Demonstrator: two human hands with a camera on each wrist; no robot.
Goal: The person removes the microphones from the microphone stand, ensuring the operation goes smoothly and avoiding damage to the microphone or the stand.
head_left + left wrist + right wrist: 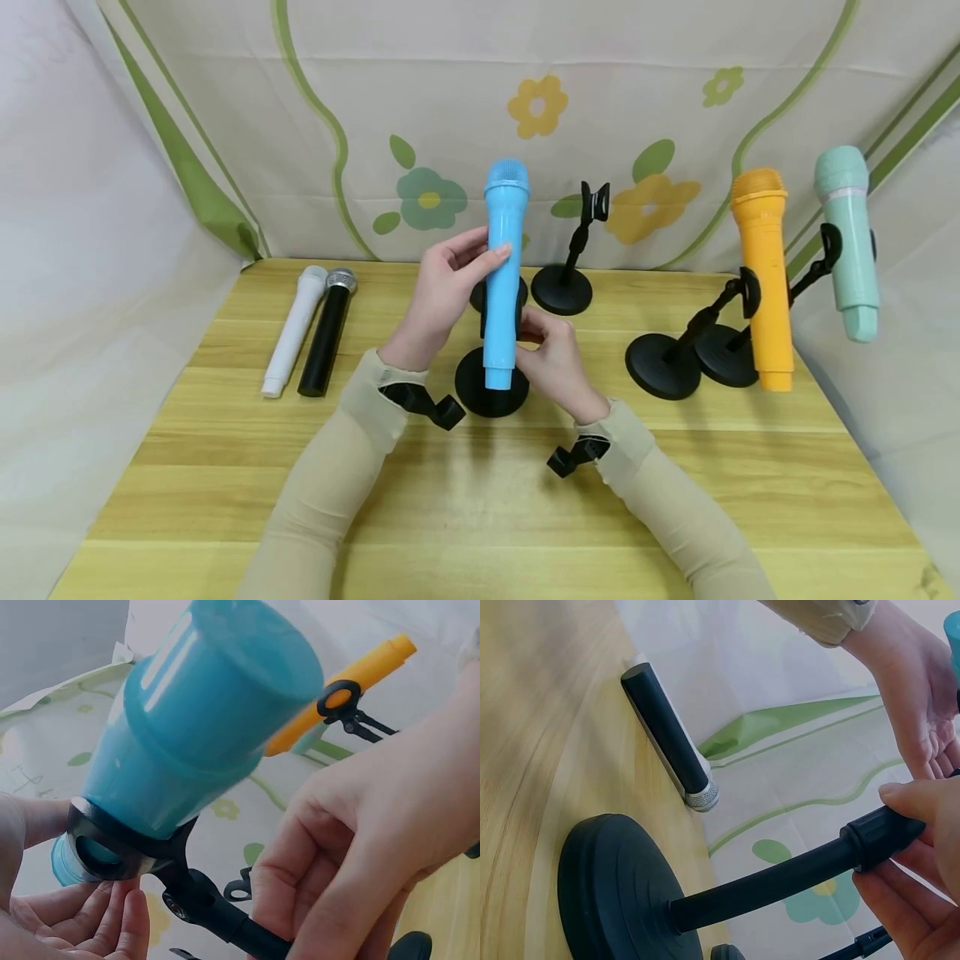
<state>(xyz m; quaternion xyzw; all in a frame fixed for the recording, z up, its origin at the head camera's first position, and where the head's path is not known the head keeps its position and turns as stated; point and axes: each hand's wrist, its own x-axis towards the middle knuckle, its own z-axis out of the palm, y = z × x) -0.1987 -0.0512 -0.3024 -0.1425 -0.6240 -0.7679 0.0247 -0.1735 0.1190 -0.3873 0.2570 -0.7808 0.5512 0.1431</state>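
Note:
A blue microphone [504, 292] sits in the black clip [124, 844] of a desk stand, its grille up and tilted away toward the curtain. My left hand [444, 287] holds its upper body, thumb across the front and fingers behind. Below the clip, my right hand [557, 358] pinches the top of the stand's stem [765, 889] between thumb and fingers. The stand's round base [615, 885] rests on the table [480, 517], partly hidden by the microphone in the head view.
A white microphone [291, 337] and a black microphone [326, 337] lie at left. Behind the blue one are a stand with a bare clip [596, 202] and another partly hidden base [524, 292]. At right, stands hold an orange microphone [765, 283] and a mint microphone [853, 233].

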